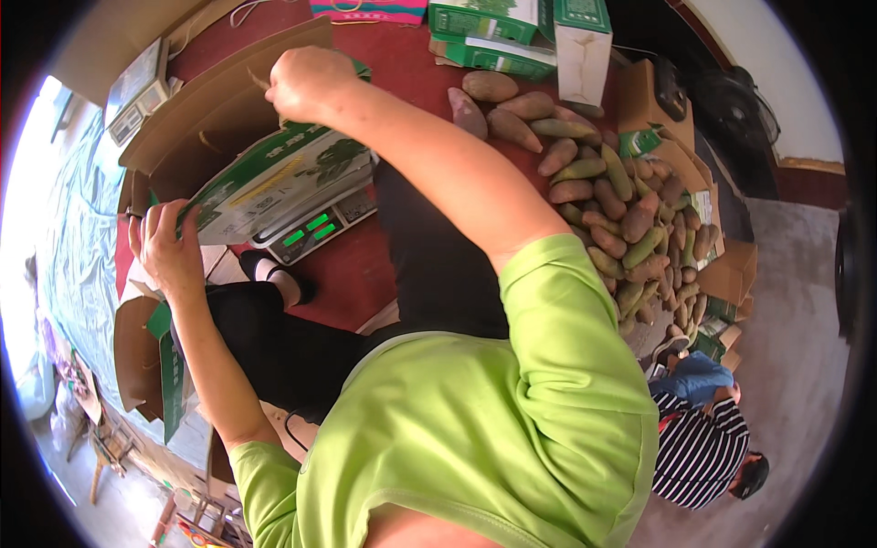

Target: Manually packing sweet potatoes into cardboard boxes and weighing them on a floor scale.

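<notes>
The red floor covering (356,301) runs under the open cardboard box (265,196), much of it hidden by the box and the wearer's legs; well to the right of the box it gives way to grey floor (795,283), bent and cut off by the dark lens rim. Left of the box, a pale blue sheet (78,247) fades into glare. A heap of reddish and greenish tubers (621,228) spreads to the right of the box, its lower layers buried. The box itself, white and green outside and brown inside, stands in front of the wearer, its bottom out of sight. Nearer than the box and far right, another person (699,452) in a striped top bends away, hands not clear. Green-and-white cartons (493,46) lie beyond the box, cropped above. At the box's near side a scale (315,233) glows green, its platform covered. The right hand (315,84) curls over the box's far edge; I cannot tell what its fingertips pinch. The left hand (171,247) bends at the box's near left corner, its grip partly concealed
</notes>
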### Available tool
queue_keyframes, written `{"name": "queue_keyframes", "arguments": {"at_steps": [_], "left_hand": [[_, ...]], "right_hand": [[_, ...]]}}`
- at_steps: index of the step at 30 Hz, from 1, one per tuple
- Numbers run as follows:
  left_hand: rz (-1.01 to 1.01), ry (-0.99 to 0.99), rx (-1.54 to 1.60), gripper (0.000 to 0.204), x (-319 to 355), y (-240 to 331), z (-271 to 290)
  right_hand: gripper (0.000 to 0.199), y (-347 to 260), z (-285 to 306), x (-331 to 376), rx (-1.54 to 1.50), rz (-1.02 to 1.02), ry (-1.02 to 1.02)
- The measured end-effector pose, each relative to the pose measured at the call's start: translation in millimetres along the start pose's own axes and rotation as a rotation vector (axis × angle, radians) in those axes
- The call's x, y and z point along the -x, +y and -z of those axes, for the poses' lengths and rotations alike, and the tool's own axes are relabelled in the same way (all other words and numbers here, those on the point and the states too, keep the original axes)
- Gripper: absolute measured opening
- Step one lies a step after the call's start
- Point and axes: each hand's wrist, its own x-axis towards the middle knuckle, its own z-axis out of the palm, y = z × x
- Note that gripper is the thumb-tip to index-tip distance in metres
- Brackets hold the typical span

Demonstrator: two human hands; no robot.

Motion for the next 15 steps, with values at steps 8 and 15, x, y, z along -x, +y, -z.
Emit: {"name": "queue_keyframes", "arguments": {"at_steps": [8,15], "left_hand": [[0.019,-0.051,0.02,0.011,2,-7,-1],[0.002,-0.022,0.004,0.013,2,-7,-6]], "right_hand": [[0.021,67,38,39,-0.526,0.341,0.386],[0.021,269,-6,178,-0.329,-0.423,0.295]]}}
